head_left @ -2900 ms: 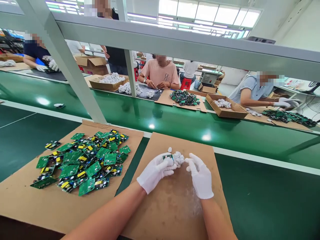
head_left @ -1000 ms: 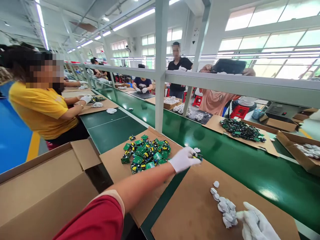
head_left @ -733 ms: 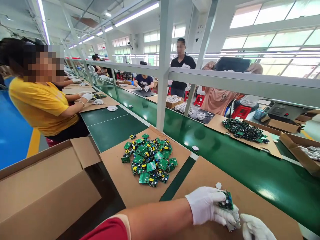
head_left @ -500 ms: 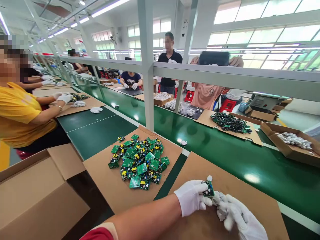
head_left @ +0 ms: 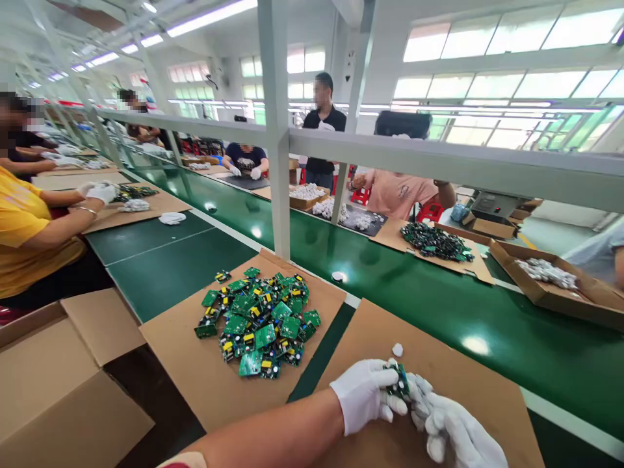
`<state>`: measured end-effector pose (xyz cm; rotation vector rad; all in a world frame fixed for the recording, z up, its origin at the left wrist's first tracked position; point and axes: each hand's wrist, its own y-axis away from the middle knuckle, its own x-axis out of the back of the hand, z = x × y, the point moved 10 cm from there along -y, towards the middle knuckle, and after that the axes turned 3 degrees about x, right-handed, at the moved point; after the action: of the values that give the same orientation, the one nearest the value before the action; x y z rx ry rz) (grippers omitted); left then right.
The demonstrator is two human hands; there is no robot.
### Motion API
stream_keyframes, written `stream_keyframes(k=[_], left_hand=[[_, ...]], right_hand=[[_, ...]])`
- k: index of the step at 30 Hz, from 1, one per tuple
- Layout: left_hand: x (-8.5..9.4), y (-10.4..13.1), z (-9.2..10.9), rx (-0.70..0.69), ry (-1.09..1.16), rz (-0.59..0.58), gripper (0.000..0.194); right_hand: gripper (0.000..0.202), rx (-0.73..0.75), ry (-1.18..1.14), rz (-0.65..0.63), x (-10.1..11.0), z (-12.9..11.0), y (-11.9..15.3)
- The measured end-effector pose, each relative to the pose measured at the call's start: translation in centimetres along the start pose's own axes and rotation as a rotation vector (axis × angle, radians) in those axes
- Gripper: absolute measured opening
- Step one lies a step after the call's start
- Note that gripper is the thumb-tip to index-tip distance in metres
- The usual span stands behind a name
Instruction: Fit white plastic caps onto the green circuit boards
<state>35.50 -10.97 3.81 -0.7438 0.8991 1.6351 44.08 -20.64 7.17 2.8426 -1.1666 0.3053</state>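
My left hand [head_left: 365, 393], in a white glove, pinches a small green circuit board [head_left: 398, 382] between thumb and fingers. Tilted, the board shows small parts, one of them round and white. Close against its right edge are the dirty grey fingertips of my gloved right hand [head_left: 455, 419]. Those fingers are bent and pressed together; whatever is between them is hidden. Beyond the board, a small white round piece [head_left: 397, 350] lies on a cardboard sheet [head_left: 468, 370]. To the left, a heap of green circuit boards [head_left: 263, 325] with yellow parts covers another cardboard sheet [head_left: 180, 351].
A green conveyor belt [head_left: 414, 286] runs behind the sheets, carrying a white disc [head_left: 338, 277]. A pale metal post [head_left: 277, 162] and rail [head_left: 439, 159] stand ahead. An open carton [head_left: 49, 390] is at lower left. A co-worker in yellow [head_left: 29, 227] works at left; others are across the belt.
The view has shifted a little to the right. My left hand still holds the board, with the right hand beside it; the white round piece now shows apart from the board.
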Motion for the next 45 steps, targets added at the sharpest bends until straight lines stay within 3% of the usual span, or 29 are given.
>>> stream_keyframes(k=[2,6,12,16,20,26,31,38,45], left_hand=[[-0.3,0.4,0.0,0.018,-0.019,0.007,0.033],[-2.0,1.1,0.3,0.06,-0.058,-0.066,0.036],[-2.7,1.6,0.4,0.066,-0.256,-0.042,0.043],[-2.1,1.6,0.2,0.059,-0.348,0.014,0.044],[-2.0,1.7,0.7,0.012,-0.428,0.062,0.045],[-2.3,1.9,1.6,-0.121,-0.537,0.084,0.044],[-2.4,2.0,2.1,-0.271,-0.566,0.063,0.043],[-2.1,2.1,2.1,-0.307,-0.684,0.102,0.043],[-4.0,3.3,2.6,-0.363,-0.774,0.098,0.045]], right_hand=[[0.033,-0.015,0.059,0.01,-0.7,-1.3,0.9],[0.021,0.193,0.146,0.026,-1.5,-4.3,0.8],[0.028,0.105,-0.004,0.106,-0.3,-2.8,0.9],[0.027,0.161,0.007,0.082,-0.9,-3.8,1.5],[0.034,0.178,0.174,0.02,-1.9,-4.1,1.6],[0.024,0.218,0.517,0.179,-1.0,-4.1,1.8],[0.02,0.281,0.617,0.244,-0.6,-4.1,2.1],[0.017,0.492,0.795,0.184,-2.5,-5.2,2.4],[0.021,0.525,0.978,0.167,-3.1,-5.5,2.6]])
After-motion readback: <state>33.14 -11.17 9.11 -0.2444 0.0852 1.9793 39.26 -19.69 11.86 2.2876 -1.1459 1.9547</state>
